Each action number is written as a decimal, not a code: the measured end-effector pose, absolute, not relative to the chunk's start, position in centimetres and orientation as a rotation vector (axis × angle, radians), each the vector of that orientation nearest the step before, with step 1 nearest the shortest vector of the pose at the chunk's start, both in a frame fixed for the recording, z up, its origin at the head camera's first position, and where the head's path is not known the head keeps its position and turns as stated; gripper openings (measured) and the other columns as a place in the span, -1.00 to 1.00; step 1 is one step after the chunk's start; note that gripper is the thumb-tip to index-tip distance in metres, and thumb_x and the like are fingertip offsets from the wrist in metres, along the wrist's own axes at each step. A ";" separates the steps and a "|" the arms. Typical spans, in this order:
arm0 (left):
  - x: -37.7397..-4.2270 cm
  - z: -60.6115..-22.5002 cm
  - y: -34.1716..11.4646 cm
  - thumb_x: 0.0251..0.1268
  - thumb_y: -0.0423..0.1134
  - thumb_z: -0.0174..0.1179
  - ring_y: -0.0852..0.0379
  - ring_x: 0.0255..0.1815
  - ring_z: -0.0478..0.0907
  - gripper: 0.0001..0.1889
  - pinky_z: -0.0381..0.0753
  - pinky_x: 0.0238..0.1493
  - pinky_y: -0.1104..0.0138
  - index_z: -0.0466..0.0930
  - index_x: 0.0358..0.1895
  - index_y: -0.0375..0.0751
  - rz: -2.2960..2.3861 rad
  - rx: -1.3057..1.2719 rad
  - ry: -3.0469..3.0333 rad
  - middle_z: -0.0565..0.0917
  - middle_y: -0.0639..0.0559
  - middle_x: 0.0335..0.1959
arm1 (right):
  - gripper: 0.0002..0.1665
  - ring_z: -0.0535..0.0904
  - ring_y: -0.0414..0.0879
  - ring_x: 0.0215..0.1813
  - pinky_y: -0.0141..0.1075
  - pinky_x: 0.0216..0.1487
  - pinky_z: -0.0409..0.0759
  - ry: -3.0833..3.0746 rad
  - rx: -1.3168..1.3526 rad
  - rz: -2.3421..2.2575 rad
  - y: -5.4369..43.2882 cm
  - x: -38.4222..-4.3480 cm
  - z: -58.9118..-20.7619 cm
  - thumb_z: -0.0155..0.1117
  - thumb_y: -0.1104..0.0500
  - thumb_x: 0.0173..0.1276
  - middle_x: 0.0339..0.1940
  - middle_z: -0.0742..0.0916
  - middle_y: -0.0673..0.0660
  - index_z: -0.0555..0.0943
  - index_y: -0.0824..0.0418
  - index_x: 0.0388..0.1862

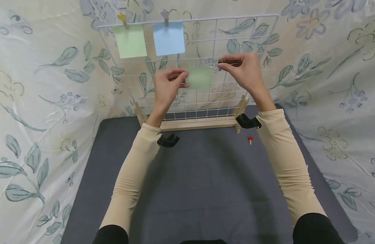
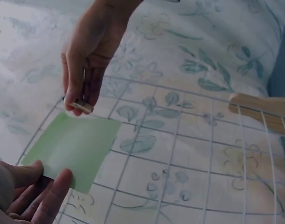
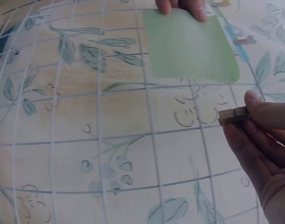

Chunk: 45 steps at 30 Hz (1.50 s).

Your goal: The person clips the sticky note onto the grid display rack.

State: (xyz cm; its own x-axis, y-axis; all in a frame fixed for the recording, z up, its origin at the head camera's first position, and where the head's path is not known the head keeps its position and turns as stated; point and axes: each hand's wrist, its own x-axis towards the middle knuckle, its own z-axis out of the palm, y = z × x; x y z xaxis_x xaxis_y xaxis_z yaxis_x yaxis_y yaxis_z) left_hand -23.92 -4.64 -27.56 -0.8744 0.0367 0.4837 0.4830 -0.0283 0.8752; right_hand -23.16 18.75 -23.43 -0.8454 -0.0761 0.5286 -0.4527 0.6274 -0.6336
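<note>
My left hand pinches a light green paper note by its left edge, between thumb and fingers. The note is held in front of the white wire grid. To the right of it, my right hand pinches a small wooden clothespin between thumb and fingertips. In the right wrist view the clothespin's wooden end points toward the grid, apart from the note. Along the grid's top bar hang another green note under a yellow-topped clothespin and a blue note under a grey-topped clothespin.
A wooden base carries the grid on a dark grey tabletop. One red-topped clothespin lies on the table near the base's right foot. Flower-printed cloth surrounds the table behind and at both sides.
</note>
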 end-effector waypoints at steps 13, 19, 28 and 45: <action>-23.4 -22.5 -3.8 0.26 -0.46 0.29 0.09 -0.49 0.63 -0.86 0.79 -0.32 0.30 0.67 -0.22 -0.54 -1.963 -0.571 -1.935 0.72 -0.26 -0.36 | -0.73 0.64 -0.44 -0.29 -0.48 -0.05 0.67 -2.353 0.376 1.095 18.3 -23.1 -20.6 0.39 0.14 0.32 -0.12 0.78 0.21 0.76 0.28 -0.09; -24.0 -20.4 -3.3 0.27 -0.45 0.29 0.09 -0.53 0.58 -0.88 0.78 -0.30 0.32 0.69 -0.23 -0.49 -1.955 -0.531 -1.967 0.70 -0.14 -0.44 | -0.73 0.63 -0.45 -0.28 -0.50 -0.03 0.66 -2.280 0.354 1.128 18.6 -23.5 -18.5 0.41 0.15 0.30 -0.12 0.78 0.19 0.75 0.28 -0.09; -25.8 -18.8 -2.3 0.25 -0.42 0.31 0.10 -0.55 0.60 -0.86 0.78 -0.32 0.36 0.70 -0.20 -0.47 -2.018 -0.384 -2.032 0.75 -0.18 -0.34 | -0.71 0.63 -0.36 -0.24 -0.52 0.01 0.62 -2.218 0.372 1.149 17.9 -25.1 -15.2 0.41 0.12 0.30 -0.12 0.79 0.10 0.75 0.27 -0.08; -27.7 -18.0 -1.5 0.25 -0.37 0.33 0.10 -0.46 0.66 -0.80 0.77 -0.34 0.39 0.71 -0.13 -0.42 -2.098 -0.183 -2.083 0.75 -0.16 -0.24 | -0.72 0.66 -0.23 -0.15 -0.46 0.19 0.58 -2.294 0.415 1.189 16.1 -28.2 -13.5 0.35 0.15 0.35 -0.11 0.78 0.12 0.74 0.29 -0.05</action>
State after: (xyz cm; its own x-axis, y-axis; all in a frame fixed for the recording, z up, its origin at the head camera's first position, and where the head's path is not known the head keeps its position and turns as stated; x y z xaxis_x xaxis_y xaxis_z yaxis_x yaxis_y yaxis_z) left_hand -27.73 -1.51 -18.04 -0.9764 -0.0404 0.2122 0.2125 -0.0025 0.9772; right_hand -28.17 16.09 -13.48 -0.8184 -0.0317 0.5738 -0.4872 0.5678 -0.6635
